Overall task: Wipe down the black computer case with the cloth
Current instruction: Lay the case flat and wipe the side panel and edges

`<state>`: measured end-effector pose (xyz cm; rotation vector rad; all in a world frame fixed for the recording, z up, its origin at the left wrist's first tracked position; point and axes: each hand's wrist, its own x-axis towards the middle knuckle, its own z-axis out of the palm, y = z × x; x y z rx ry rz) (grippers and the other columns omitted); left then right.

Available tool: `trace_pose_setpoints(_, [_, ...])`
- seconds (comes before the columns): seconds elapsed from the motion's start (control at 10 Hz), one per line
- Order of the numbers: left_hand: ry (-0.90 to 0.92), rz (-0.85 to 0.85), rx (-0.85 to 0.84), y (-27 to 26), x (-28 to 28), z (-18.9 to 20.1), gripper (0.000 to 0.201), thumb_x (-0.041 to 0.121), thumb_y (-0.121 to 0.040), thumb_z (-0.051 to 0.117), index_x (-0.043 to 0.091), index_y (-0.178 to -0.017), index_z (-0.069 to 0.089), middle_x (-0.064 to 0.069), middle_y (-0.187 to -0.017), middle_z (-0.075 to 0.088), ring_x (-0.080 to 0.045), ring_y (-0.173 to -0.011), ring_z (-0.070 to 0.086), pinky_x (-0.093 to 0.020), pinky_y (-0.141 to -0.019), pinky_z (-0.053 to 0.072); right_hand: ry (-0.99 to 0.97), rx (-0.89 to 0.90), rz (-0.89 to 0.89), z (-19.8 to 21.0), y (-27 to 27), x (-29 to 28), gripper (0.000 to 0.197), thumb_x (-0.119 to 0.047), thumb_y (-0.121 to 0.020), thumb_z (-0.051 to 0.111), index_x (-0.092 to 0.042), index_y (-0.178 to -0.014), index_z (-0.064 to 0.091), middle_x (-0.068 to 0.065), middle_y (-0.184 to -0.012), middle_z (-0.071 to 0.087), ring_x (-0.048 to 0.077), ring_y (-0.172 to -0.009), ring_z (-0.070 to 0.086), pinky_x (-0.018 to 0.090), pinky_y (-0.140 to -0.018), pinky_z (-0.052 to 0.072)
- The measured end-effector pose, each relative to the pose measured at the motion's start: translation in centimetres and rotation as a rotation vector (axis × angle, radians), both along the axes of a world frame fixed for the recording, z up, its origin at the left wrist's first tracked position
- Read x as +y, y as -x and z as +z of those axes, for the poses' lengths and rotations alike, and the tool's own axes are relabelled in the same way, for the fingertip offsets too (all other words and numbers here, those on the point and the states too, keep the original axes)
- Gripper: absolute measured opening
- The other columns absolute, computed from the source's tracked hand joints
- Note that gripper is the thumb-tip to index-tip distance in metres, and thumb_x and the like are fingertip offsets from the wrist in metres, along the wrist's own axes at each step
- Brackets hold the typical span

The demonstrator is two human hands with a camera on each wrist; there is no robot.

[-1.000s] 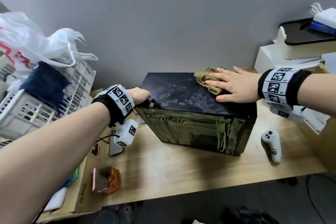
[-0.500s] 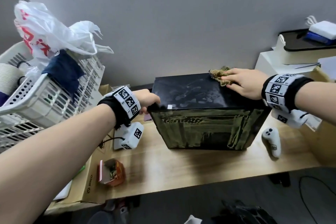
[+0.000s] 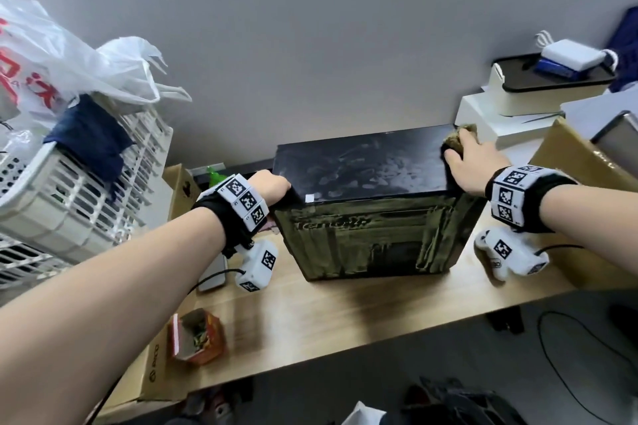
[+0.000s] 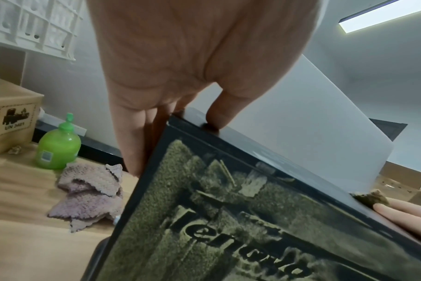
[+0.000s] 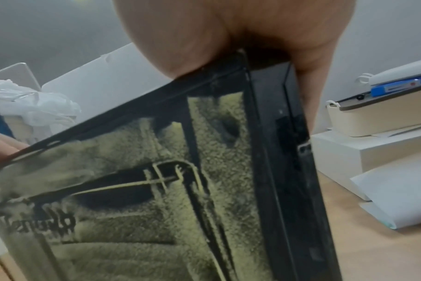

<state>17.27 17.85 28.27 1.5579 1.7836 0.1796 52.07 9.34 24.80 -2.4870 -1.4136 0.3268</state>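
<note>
While the left hand (image 3: 272, 187) clamps the near left top corner of the black computer case (image 3: 366, 203) at frame centre on the wooden desk (image 3: 345, 317), thumb on the lid and fingers down the side, the right hand (image 3: 471, 162) presses the cloth (image 3: 461, 139) at the far right top corner, its fingers bent over the edge. To finish this pass well, keep the brace firm, pull the cloth down the right side in overlapping strokes, then tackle the dusty front panel. Compared with half a second ago, the right hand has slid the cloth further right, off the lid's middle to its edge.
</note>
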Motion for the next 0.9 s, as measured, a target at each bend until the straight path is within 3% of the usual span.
trace_pose_setpoints(0.1, [-0.016,0.046,-0.053,0.1,0.3,-0.4,0.04,0.018,-0.094,0.055,-0.004,-0.128,0.056,-0.019,-0.117,0.062,-0.036,-0.112,0.063,-0.048,-0.097,0.052,0.008,0.021,0.03,0.2,-0.5,0.4,0.055,-0.051,-0.094,0.031,-0.039,-0.146,0.019,0.028,-0.138,0.041,0.046,-0.12,0.048,0.046,-0.103,0.038])
trace_pose_setpoints(0.2, [-0.069,0.132,-0.094,0.0,0.7,-0.8,0.043,0.024,-0.092,0.056,-0.001,-0.127,0.054,-0.019,-0.127,0.06,-0.035,-0.115,0.06,-0.041,-0.097,0.048,-0.03,0.043,0.044,0.8,-0.5,1.3,0.053,-0.048,-0.094,0.035,-0.037,-0.145,0.027,0.025,-0.137,0.046,0.043,-0.122,0.048,0.043,-0.103,0.039])
trace_pose_setpoints(0.3, [-0.106,0.182,-0.171,-0.4,1.1,-1.2,0.048,0.03,-0.092,0.055,0.001,-0.13,0.053,-0.015,-0.129,0.06,-0.032,-0.115,0.059,-0.035,-0.09,0.045,-0.069,0.074,0.054,1.7,-0.5,2.1,0.04,-0.039,-0.095,0.041,-0.025,-0.132,0.046,0.023,-0.128,0.056,0.042,-0.115,0.052,0.039,-0.096,0.041])
trace_pose_setpoints(0.4, [-0.085,0.164,-0.231,-0.3,1.7,-1.0,0.036,0.035,-0.095,0.052,0.006,-0.115,0.059,-0.014,-0.117,0.062,-0.028,-0.1,0.058,-0.03,-0.087,0.046,-0.117,0.126,0.044,2.1,-0.7,2.4,0.036,-0.032,-0.094,0.045,-0.021,-0.127,0.052,0.02,-0.124,0.06,0.039,-0.113,0.053,0.037,-0.096,0.04])
trace_pose_setpoints(0.5, [0.01,0.168,-0.268,0.1,2.8,-1.1,0.05,0.044,-0.093,0.054,0.006,-0.125,0.061,-0.018,-0.13,0.062,-0.034,-0.116,0.062,-0.046,-0.1,0.051,-0.144,0.25,0.026,1.6,-1.2,2.5,0.044,-0.031,-0.093,0.047,-0.027,-0.137,0.047,0.014,-0.133,0.056,0.034,-0.122,0.05,0.034,-0.104,0.036])
trace_pose_setpoints(0.6, [0.026,0.164,-0.307,-0.4,3.9,-0.4,0.038,0.04,-0.092,0.056,0.009,-0.112,0.065,-0.016,-0.125,0.065,-0.033,-0.113,0.064,-0.046,-0.101,0.051,-0.192,0.32,0.01,1.3,-1.8,4.2,0.047,-0.035,-0.086,0.046,-0.029,-0.132,0.051,0.012,-0.129,0.059,0.033,-0.118,0.052,0.037,-0.104,0.037])
trace_pose_setpoints(0.7, [0.028,0.21,-0.335,-1.5,5.6,-0.1,0.039,0.052,-0.082,0.057,0.017,-0.096,0.066,-0.013,-0.119,0.068,-0.032,-0.108,0.066,-0.045,-0.099,0.052,-0.172,0.361,-0.002,1.6,-2.8,7.1,0.038,-0.023,-0.092,0.049,-0.022,-0.13,0.055,0.012,-0.128,0.059,0.031,-0.117,0.052,0.031,-0.098,0.037])
trace_pose_setpoints(0.8, [0.053,0.265,-0.366,-1.8,10.8,-2.7,0.05,0.064,-0.065,0.061,0.019,-0.087,0.066,-0.009,-0.104,0.071,-0.03,-0.095,0.068,-0.041,-0.091,0.053,-0.152,0.399,0.038,2.0,-4.2,11.1,0.036,-0.012,-0.095,0.049,-0.011,-0.131,0.055,0.012,-0.134,0.055,0.029,-0.125,0.048,0.026,-0.1,0.033])
trace_pose_setpoints(0.9, [0.001,0.328,-0.395,-1.7,18.6,-7.5,0.084,0.07,-0.044,0.065,0.02,-0.112,0.07,-0.008,-0.123,0.069,-0.031,-0.111,0.067,-0.049,-0.101,0.05,0.013,0.363,0.115,2.2,-6.0,16.1,0.036,-0.01,-0.097,0.048,-0.005,-0.132,0.054,0.013,-0.143,0.048,0.028,-0.134,0.041,0.028,-0.108,0.028])
